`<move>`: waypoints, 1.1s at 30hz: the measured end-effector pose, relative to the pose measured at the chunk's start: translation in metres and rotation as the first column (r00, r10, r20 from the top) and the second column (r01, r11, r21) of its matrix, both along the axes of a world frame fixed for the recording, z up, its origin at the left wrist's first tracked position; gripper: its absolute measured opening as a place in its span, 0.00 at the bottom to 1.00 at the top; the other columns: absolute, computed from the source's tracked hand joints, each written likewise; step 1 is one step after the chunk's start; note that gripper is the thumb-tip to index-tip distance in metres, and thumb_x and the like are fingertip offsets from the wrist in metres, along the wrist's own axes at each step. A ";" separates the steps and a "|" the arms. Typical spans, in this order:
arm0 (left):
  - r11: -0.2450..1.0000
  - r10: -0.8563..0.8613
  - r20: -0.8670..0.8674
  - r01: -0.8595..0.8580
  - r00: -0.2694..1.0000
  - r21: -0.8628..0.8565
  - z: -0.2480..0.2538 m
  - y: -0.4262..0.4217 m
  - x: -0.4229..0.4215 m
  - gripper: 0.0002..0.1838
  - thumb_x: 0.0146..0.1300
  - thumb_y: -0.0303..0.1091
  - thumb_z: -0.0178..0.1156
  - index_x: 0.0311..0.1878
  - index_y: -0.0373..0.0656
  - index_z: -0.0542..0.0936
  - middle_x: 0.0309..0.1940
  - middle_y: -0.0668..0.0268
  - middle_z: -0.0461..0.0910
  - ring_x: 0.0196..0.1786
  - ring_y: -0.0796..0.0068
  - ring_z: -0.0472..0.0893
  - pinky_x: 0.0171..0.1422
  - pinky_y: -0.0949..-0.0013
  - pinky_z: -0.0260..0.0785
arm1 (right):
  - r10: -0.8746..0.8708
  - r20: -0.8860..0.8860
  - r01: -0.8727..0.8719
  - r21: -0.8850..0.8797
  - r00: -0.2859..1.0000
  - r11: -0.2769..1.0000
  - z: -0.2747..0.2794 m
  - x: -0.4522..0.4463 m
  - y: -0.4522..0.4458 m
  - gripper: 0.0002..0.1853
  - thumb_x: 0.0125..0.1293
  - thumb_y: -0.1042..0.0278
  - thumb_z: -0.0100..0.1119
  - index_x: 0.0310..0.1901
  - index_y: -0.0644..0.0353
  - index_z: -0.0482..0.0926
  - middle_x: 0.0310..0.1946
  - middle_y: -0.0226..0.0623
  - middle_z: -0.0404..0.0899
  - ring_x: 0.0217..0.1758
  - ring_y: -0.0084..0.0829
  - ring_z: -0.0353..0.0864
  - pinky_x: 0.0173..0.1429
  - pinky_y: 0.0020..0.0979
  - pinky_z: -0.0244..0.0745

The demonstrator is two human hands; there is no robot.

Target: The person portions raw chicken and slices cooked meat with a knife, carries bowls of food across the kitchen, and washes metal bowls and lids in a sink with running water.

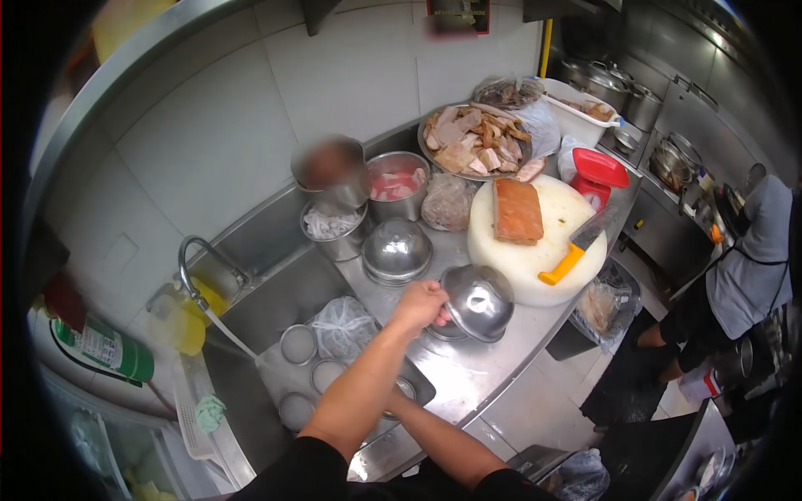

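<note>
My left hand point(424, 306) grips the rim of a shiny metal bowl point(480, 305), which is upside down and tilted over the steel counter. Part of another round metal piece point(449, 329) shows under it. A stack of upturned metal bowls point(398, 249) stands just behind. My right hand point(394, 403) is low at the sink's edge, crossing below my left forearm; its fingers are hidden. Beside it is a small round metal cup point(405, 389). More round cups point(298, 344) and a knotted clear plastic bag point(344, 327) lie in the sink point(251, 313).
A white round board point(493, 271) holds roasted meat point(518, 212) and a yellow-handled cleaver point(561, 264). Behind are a tray of sliced meat point(474, 140), metal pots point(399, 185) and a red scale point(600, 169). A bin point(598, 307) stands below; a person point(752, 250) is at right.
</note>
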State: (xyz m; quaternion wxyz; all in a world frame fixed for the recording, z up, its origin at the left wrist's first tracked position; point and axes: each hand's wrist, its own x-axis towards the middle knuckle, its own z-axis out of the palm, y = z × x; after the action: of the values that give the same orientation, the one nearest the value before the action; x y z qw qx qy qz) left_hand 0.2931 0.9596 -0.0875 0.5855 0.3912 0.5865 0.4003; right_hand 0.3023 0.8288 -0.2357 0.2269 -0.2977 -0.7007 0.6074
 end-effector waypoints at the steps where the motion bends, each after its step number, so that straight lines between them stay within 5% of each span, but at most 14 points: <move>1: 1.000 0.009 0.022 -0.009 1.000 0.012 0.009 -0.004 -0.009 0.04 0.66 0.26 0.55 0.39 0.35 0.75 0.26 0.63 0.78 0.23 0.75 0.80 0.23 0.73 0.73 | 0.019 0.088 -0.018 -0.017 0.996 1.000 -0.007 -0.003 0.003 0.39 0.59 0.46 0.67 0.66 0.62 0.69 0.63 0.57 0.72 0.69 0.50 0.69 0.72 0.41 0.62; 9: 0.922 0.301 0.214 -0.341 0.929 0.183 -0.014 0.032 -0.117 0.07 0.73 0.33 0.53 0.45 0.38 0.74 0.32 0.63 0.78 0.27 0.73 0.80 0.31 0.70 0.74 | -0.136 0.245 0.134 0.023 0.960 0.991 -0.014 -0.015 -0.002 0.37 0.59 0.50 0.68 0.64 0.67 0.71 0.57 0.61 0.76 0.61 0.54 0.76 0.67 0.41 0.70; 14: 0.949 0.315 -0.492 -0.256 0.812 0.183 -0.113 -0.024 -0.226 0.15 0.70 0.40 0.53 0.41 0.36 0.80 0.38 0.54 0.84 0.32 0.62 0.85 0.35 0.61 0.77 | -0.361 0.479 0.365 0.088 0.800 0.927 0.015 -0.008 0.004 0.37 0.60 0.49 0.67 0.65 0.64 0.71 0.60 0.56 0.75 0.63 0.51 0.76 0.67 0.40 0.70; 15: 0.987 0.159 -0.697 -0.117 0.699 0.109 -0.171 -0.049 -0.270 0.16 0.69 0.41 0.54 0.39 0.37 0.82 0.39 0.52 0.84 0.34 0.56 0.85 0.38 0.56 0.77 | -0.496 0.310 0.505 0.056 0.811 0.861 -0.002 -0.008 0.007 0.36 0.61 0.51 0.66 0.66 0.65 0.69 0.60 0.60 0.74 0.63 0.52 0.75 0.68 0.43 0.68; 16: 0.940 -0.179 -0.977 0.313 0.115 -0.135 -0.238 -0.078 -0.315 0.20 0.66 0.47 0.54 0.35 0.39 0.84 0.40 0.51 0.84 0.40 0.49 0.84 0.47 0.51 0.75 | -0.554 0.293 0.578 0.007 0.779 0.816 -0.003 -0.009 0.011 0.36 0.62 0.50 0.66 0.65 0.66 0.70 0.61 0.60 0.73 0.64 0.52 0.75 0.68 0.42 0.69; 17: 0.800 -0.500 -0.862 0.337 -0.082 -0.496 -0.251 -0.112 -0.323 0.24 0.66 0.53 0.53 0.39 0.40 0.85 0.39 0.53 0.85 0.45 0.52 0.83 0.51 0.52 0.75 | -0.593 0.260 0.624 -0.051 0.762 0.780 -0.012 -0.009 0.014 0.37 0.62 0.48 0.67 0.64 0.68 0.71 0.58 0.59 0.75 0.61 0.50 0.77 0.66 0.40 0.70; 18: 0.809 -0.585 -0.773 0.110 0.245 -0.578 -0.265 -0.143 -0.330 0.21 0.62 0.53 0.60 0.42 0.44 0.85 0.42 0.55 0.85 0.48 0.54 0.84 0.51 0.55 0.75 | -0.592 0.256 0.629 -0.094 0.765 0.772 -0.011 -0.010 0.013 0.37 0.61 0.47 0.67 0.64 0.69 0.71 0.57 0.59 0.77 0.60 0.49 0.78 0.65 0.39 0.71; 21: 0.700 -0.714 -0.668 0.191 0.209 -0.688 -0.329 -0.200 -0.331 0.21 0.50 0.43 0.75 0.47 0.48 0.85 0.47 0.59 0.85 0.53 0.60 0.83 0.55 0.58 0.76 | -0.575 0.257 0.614 -0.107 0.777 0.782 -0.004 -0.009 0.011 0.39 0.61 0.46 0.67 0.64 0.70 0.71 0.53 0.56 0.80 0.56 0.43 0.81 0.62 0.36 0.72; 22: 0.674 -0.729 -0.685 0.202 0.020 -0.711 -0.344 -0.202 -0.322 0.23 0.49 0.41 0.76 0.49 0.48 0.85 0.49 0.59 0.85 0.55 0.60 0.83 0.56 0.59 0.75 | -0.552 0.256 0.588 -0.091 0.794 0.804 -0.006 -0.009 0.011 0.38 0.61 0.47 0.67 0.64 0.70 0.71 0.54 0.56 0.79 0.58 0.42 0.80 0.62 0.36 0.72; 27: 0.804 -0.594 -0.794 0.073 0.131 -0.590 -0.428 -0.214 -0.316 0.18 0.64 0.38 0.61 0.55 0.44 0.79 0.56 0.55 0.81 0.56 0.56 0.82 0.58 0.58 0.75 | -0.480 0.290 0.528 -0.112 0.828 0.842 0.000 -0.011 0.011 0.35 0.64 0.50 0.67 0.63 0.69 0.71 0.53 0.51 0.79 0.56 0.41 0.80 0.60 0.34 0.73; 28: 0.863 -0.336 -0.839 -0.218 0.427 -0.456 -0.427 -0.213 -0.315 0.18 0.63 0.39 0.60 0.55 0.46 0.79 0.54 0.55 0.81 0.55 0.54 0.82 0.57 0.54 0.74 | -0.491 0.265 0.548 -0.221 0.830 0.806 -0.001 -0.014 0.008 0.33 0.65 0.51 0.66 0.63 0.68 0.71 0.52 0.48 0.80 0.54 0.39 0.81 0.58 0.33 0.75; 29: 0.774 0.019 -0.822 -0.529 0.569 -0.348 -0.414 -0.196 -0.322 0.18 0.63 0.39 0.60 0.55 0.47 0.78 0.53 0.55 0.82 0.54 0.52 0.82 0.55 0.50 0.74 | -0.512 0.227 0.560 -0.333 0.828 0.759 -0.001 -0.019 0.007 0.30 0.67 0.53 0.65 0.62 0.67 0.72 0.50 0.46 0.80 0.51 0.37 0.82 0.55 0.32 0.76; 31: 0.970 -0.061 -0.917 -0.193 0.394 -0.148 -0.277 -0.191 -0.326 0.18 0.62 0.33 0.57 0.55 0.41 0.76 0.55 0.48 0.79 0.55 0.47 0.81 0.57 0.51 0.74 | -0.479 0.192 0.442 -0.753 0.856 0.488 0.016 -0.025 0.016 0.22 0.68 0.59 0.63 0.57 0.61 0.73 0.44 0.36 0.79 0.37 0.24 0.80 0.40 0.28 0.78; 33: 0.957 0.027 -0.933 -0.280 0.360 -0.080 -0.228 -0.206 -0.355 0.22 0.60 0.31 0.58 0.59 0.41 0.73 0.55 0.45 0.78 0.55 0.46 0.80 0.56 0.51 0.74 | -0.404 0.133 0.344 -0.787 0.905 0.512 0.020 -0.046 0.025 0.23 0.66 0.62 0.63 0.59 0.61 0.72 0.46 0.37 0.79 0.41 0.29 0.81 0.45 0.31 0.79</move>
State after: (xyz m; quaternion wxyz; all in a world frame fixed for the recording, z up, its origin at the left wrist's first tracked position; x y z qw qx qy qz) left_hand -0.0621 0.7539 -0.3159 0.1575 0.4215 0.8877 0.0973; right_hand 0.2559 0.8539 -0.2154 0.2189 -0.4898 -0.2669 0.8006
